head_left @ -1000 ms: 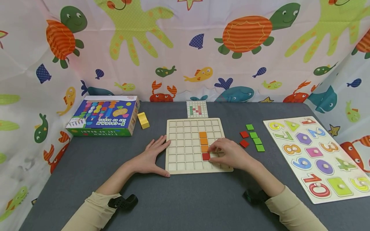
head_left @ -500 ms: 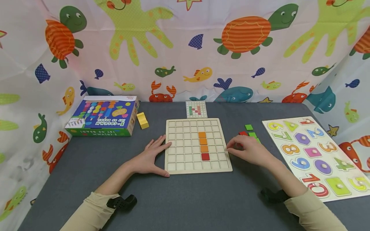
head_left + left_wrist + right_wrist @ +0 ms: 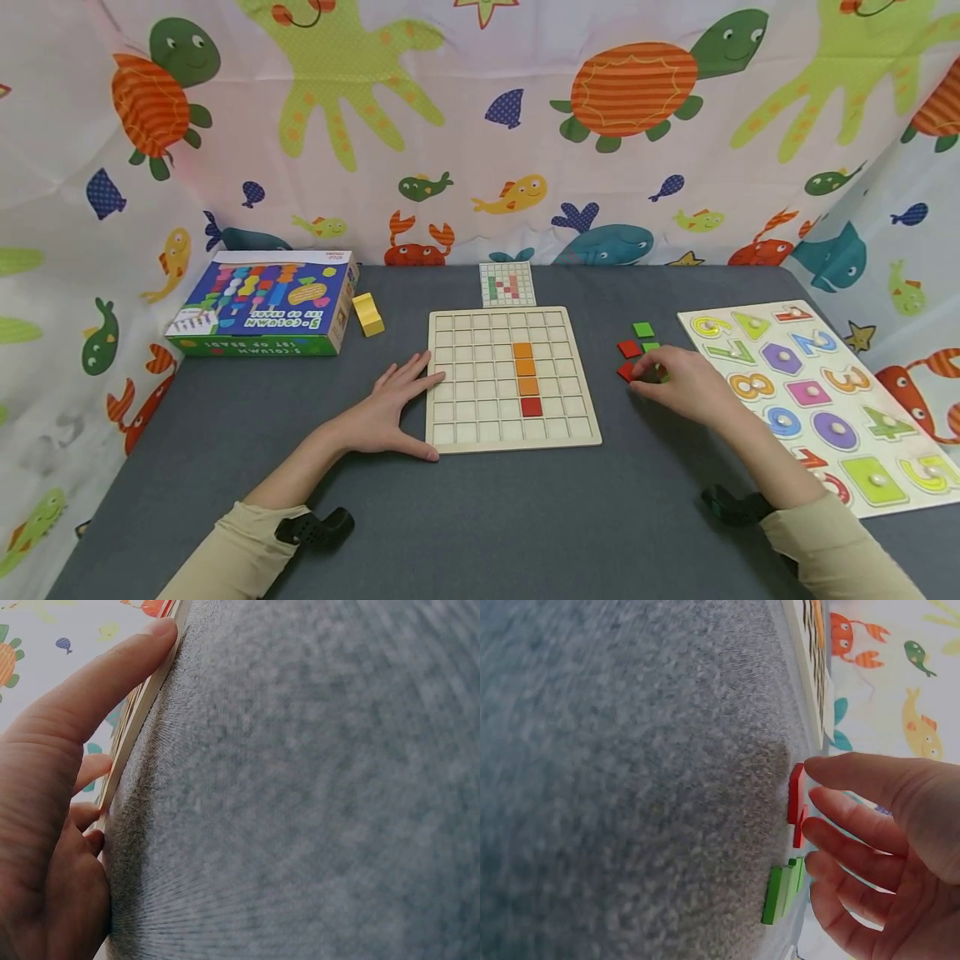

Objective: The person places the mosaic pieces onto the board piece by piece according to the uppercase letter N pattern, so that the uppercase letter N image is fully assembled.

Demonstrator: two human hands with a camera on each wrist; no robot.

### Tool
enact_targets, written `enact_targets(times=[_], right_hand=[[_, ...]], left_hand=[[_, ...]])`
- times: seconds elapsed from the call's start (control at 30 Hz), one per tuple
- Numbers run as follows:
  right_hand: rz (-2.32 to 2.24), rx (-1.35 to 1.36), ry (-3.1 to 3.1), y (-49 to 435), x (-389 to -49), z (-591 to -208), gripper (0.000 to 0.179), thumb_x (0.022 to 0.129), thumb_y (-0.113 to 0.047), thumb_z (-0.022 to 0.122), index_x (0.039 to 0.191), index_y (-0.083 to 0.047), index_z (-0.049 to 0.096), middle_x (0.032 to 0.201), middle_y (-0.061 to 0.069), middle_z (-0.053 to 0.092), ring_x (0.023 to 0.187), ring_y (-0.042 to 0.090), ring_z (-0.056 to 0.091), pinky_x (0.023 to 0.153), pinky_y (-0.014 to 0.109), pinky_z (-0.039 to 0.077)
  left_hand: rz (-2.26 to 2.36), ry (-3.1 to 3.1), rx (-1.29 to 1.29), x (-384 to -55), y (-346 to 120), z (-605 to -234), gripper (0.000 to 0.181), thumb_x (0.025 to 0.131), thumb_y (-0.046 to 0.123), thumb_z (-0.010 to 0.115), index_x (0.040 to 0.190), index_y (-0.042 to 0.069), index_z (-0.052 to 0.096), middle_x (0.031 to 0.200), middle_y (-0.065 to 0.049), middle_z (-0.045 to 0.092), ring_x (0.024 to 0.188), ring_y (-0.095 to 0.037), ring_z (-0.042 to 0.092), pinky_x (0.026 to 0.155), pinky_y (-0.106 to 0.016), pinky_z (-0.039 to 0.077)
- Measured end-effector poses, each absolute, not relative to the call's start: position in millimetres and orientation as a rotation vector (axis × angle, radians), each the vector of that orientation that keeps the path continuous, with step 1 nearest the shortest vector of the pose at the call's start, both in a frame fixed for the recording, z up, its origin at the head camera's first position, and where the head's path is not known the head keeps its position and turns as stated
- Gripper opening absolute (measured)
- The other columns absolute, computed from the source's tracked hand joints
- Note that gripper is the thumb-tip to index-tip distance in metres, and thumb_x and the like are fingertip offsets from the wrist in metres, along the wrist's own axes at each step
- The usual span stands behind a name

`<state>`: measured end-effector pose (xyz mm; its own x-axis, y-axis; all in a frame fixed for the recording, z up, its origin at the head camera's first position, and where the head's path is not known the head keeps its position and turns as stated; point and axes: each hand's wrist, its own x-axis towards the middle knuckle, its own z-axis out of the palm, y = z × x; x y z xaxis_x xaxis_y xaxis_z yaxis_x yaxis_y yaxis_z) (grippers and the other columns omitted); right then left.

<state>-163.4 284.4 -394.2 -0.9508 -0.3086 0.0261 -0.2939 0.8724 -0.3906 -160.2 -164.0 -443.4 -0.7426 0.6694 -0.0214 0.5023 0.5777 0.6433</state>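
My left hand is spread at the left edge of the wooden grid board, thumb at its near corner and fingertips on its left rim. A column of orange tiles with one red tile below it sits in the board's cells. Over the loose tiles to the right, my right hand has thumb and fingers bent. Its thumb is at the nearer loose red tile, which lies on the cloth. Another loose red tile and green tiles lie close by, some hidden by the hand.
A small pattern card lies behind the board. Yellow blocks stand beside a bead-set box at the back left. At the right is a number-and-shape puzzle board, under my right forearm in view.
My right hand has moved right, from the red tile in the board to the loose tiles beside it. My left hand has stayed at the board's edge.
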Motion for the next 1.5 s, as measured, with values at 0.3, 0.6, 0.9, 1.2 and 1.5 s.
enact_targets(times=[0.3,0.6,0.9,1.2,1.5], right_hand=[[-0.655,-0.454,3.017,282,-170,-403,0.014,0.081,-0.017,0.078,0.088,-0.009,0.069,0.076,0.001,0.059,0.067,0.016,0.050,0.060,0.033,0.040],[-0.912,-0.370,2.937,269,-174,-411,0.020,0.084,-0.024,0.078,0.096,-0.011,0.069,0.083,0.001,0.065,0.072,0.017,0.055,0.064,0.033,0.042],[-1.241,-0.358,2.702,222,-177,-411,0.025,0.086,-0.026,0.076,0.104,-0.011,0.069,0.088,0.003,0.065,0.081,0.022,0.058,0.067,0.034,0.045],[-1.309,-0.495,2.592,169,-175,-414,0.013,0.084,-0.022,0.077,0.094,-0.018,0.071,0.086,-0.002,0.065,0.085,0.017,0.061,0.074,0.036,0.049],[-1.140,-0.862,2.724,149,-174,-419,0.012,0.081,-0.007,0.077,0.090,-0.013,0.070,0.084,-0.003,0.063,0.076,0.018,0.056,0.068,0.029,0.048]], left_hand=[[0.908,2.556,0.976,-160,-163,-444,0.110,0.069,0.060,0.080,0.155,0.015,0.028,0.163,-0.010,0.002,0.149,-0.029,-0.002,0.115,-0.056,-0.003],[0.910,2.558,0.965,-160,-165,-443,0.110,0.070,0.060,0.080,0.155,0.015,0.029,0.163,-0.010,0.002,0.149,-0.030,-0.001,0.115,-0.056,-0.003],[0.906,2.559,0.960,-160,-164,-443,0.110,0.070,0.060,0.080,0.155,0.015,0.029,0.163,-0.010,0.002,0.149,-0.030,-0.001,0.115,-0.055,-0.004],[0.887,2.555,0.963,-160,-164,-443,0.110,0.070,0.059,0.081,0.155,0.014,0.028,0.163,-0.010,0.001,0.149,-0.028,-0.002,0.115,-0.054,-0.004],[0.881,2.553,0.952,-160,-164,-443,0.110,0.070,0.060,0.080,0.155,0.014,0.027,0.163,-0.010,0.000,0.149,-0.027,-0.003,0.115,-0.054,-0.004]])
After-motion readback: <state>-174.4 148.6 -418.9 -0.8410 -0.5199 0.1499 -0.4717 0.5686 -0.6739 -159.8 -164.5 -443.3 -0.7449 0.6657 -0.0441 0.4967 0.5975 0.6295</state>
